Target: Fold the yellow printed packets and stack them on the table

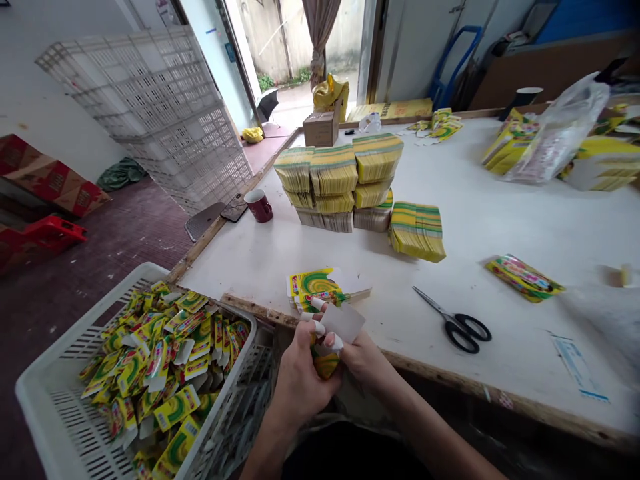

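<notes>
Both my hands meet just below the table's near edge, closed around one small yellow-green printed card packet [327, 363] with a white flap [343, 321] sticking up. My left hand [300, 373] grips it from the left, my right hand [363, 360] from the right, with white tape on some fingertips. Right in front of my hands, a short pile of the same flat cards [320, 287] lies on the white table [500, 220]. A white plastic crate [47, 407] at my left holds many finished yellow-green packets [165, 360].
Tall bundled stacks of yellow cards [340, 180] stand mid-table, another bundle [417, 230] beside them. Black scissors [455, 323] lie right of my hands, a sealed packet [523, 277] farther right. A red mug [260, 205] and phone [233, 210] sit near the left edge. Stacked white crates [150, 107] lean by the wall.
</notes>
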`<move>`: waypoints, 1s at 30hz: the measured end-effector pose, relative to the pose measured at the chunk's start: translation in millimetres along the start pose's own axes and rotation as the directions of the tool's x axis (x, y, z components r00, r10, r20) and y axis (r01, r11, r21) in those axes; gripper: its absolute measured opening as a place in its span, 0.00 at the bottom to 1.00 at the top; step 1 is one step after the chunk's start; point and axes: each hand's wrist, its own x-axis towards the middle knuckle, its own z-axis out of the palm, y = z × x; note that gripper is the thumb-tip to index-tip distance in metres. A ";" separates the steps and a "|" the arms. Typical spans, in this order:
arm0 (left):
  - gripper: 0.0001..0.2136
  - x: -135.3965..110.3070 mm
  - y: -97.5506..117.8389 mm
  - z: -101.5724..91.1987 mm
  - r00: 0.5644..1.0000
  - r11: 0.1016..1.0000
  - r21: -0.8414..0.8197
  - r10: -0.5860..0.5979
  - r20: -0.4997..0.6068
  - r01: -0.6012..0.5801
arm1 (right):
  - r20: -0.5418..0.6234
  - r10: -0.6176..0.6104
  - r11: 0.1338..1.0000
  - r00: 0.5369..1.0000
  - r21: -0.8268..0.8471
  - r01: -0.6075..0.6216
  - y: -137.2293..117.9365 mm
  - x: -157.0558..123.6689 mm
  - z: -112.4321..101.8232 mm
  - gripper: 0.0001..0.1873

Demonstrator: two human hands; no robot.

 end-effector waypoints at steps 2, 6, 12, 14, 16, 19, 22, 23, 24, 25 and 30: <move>0.24 0.1 -2.4 0.6 0.999 0.999 0.005 -0.050 0.009 0.049 | 0.081 -0.078 0.977 0.994 -0.193 0.092 -1.1 -4.8 -0.5 0.27; 0.33 -0.8 -12.6 10.0 0.991 0.999 0.031 -0.028 -0.127 0.033 | 0.235 -0.195 0.829 0.952 -0.480 0.288 -0.9 -10.6 -1.7 0.26; 0.26 -3.8 -19.3 2.1 0.972 0.980 0.160 -0.084 -0.220 0.121 | 0.120 -0.348 0.705 0.930 -0.621 0.344 12.2 -4.7 -17.6 0.29; 0.25 -4.2 -19.3 -8.0 0.973 0.977 0.183 -0.071 -0.220 0.112 | 0.236 -0.284 0.644 0.929 -0.671 0.367 13.1 -4.1 -22.0 0.33; 0.25 -2.9 -18.1 -17.9 0.980 0.975 0.207 -0.037 -0.197 0.078 | 0.306 -0.195 0.598 0.932 -0.716 0.360 10.2 -4.0 -25.3 0.34; 0.24 2.0 -14.0 -28.9 0.992 0.979 0.204 -0.002 -0.125 0.027 | 0.325 -0.141 0.564 0.935 -0.750 0.346 -1.7 -1.9 -31.6 0.23; 0.25 8.1 -9.2 -34.0 0.998 0.983 0.183 0.004 -0.069 0.008 | 0.366 -0.125 0.578 0.922 -0.729 0.367 -16.2 2.2 -39.7 0.16; 0.25 9.8 -7.8 -34.8 0.998 0.983 0.182 0.000 -0.059 0.011 | 0.379 -0.117 0.583 0.918 -0.722 0.372 -19.0 3.2 -41.7 0.17; 0.24 11.4 -6.7 -35.2 0.998 0.983 0.181 -0.011 -0.054 0.020 | 0.383 -0.112 0.586 0.917 -0.719 0.372 -20.0 3.7 -43.1 0.19; 0.24 12.6 -5.8 -35.6 0.998 0.983 0.178 -0.026 -0.053 0.035 | 0.378 -0.115 0.587 0.919 -0.720 0.369 -19.0 3.7 -43.6 0.21; 0.25 13.9 -4.9 -35.0 0.992 0.987 0.116 -0.105 -0.068 0.112 | 0.288 -0.201 0.647 0.936 -0.679 0.348 3.0 -2.0 -35.5 0.22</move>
